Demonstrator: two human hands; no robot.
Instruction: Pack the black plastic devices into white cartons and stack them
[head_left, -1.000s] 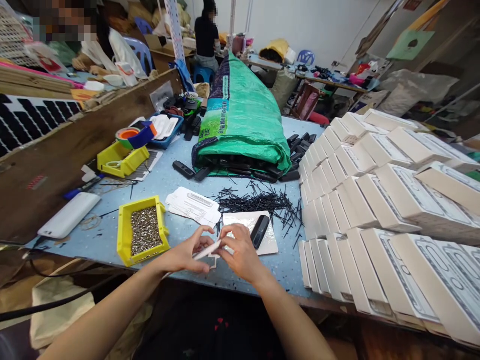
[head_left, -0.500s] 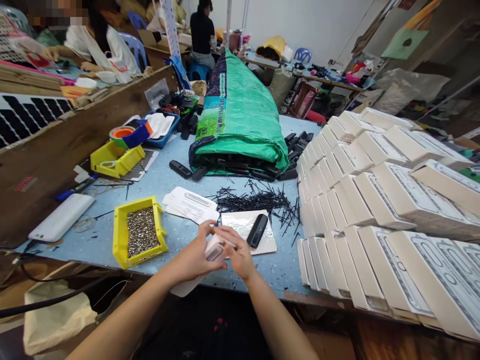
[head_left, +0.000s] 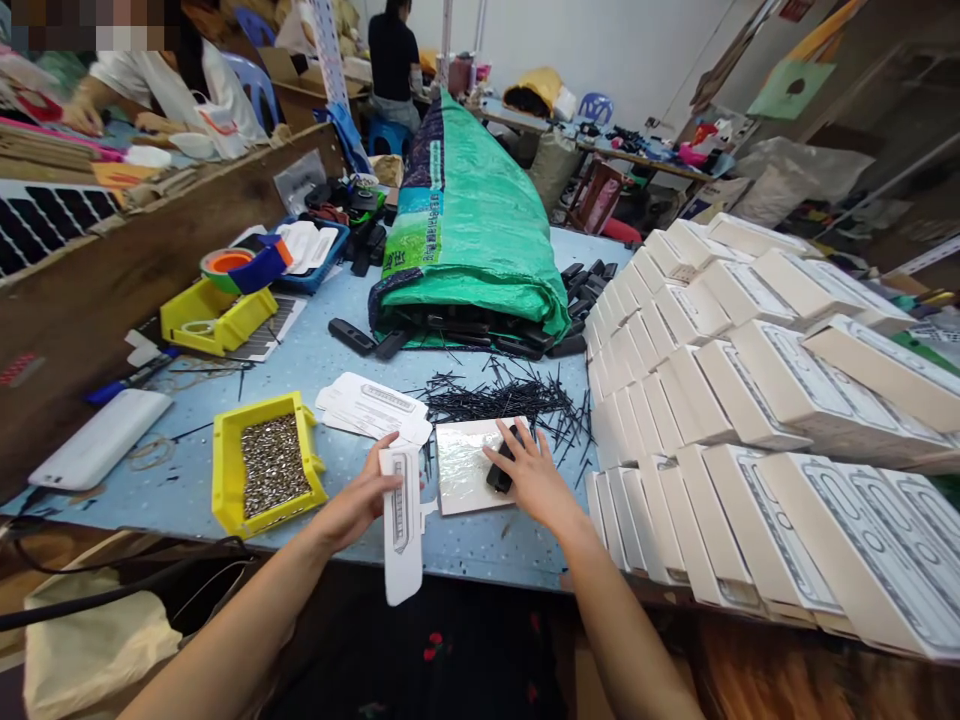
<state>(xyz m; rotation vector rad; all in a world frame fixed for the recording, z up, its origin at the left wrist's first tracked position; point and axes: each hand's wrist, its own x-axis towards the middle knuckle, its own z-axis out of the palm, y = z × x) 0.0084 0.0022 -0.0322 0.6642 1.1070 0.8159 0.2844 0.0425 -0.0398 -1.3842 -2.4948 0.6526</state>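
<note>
My left hand (head_left: 352, 505) grips an unfolded white cardboard box (head_left: 400, 525) that hangs over the table's front edge. My right hand (head_left: 534, 478) rests on a small black remote (head_left: 499, 470), fingers curled around it, on a glossy white card (head_left: 466, 464). Flat box blanks (head_left: 373, 408) lie just beyond the left hand. A heap of thin black wire ties (head_left: 510, 398) spreads behind the card.
A yellow bin of small screws (head_left: 270, 463) sits left of my hands. Rows of closed white boxes (head_left: 735, 390) fill the right side. A green woven sack (head_left: 469, 235) covers black remotes at the back. A white device (head_left: 97, 450), yellow tray (head_left: 214, 318) and tape lie left. People work behind.
My hands, together on the folded box before, have parted. The left now holds the box opened out; the right has reached forward onto the black remote.
</note>
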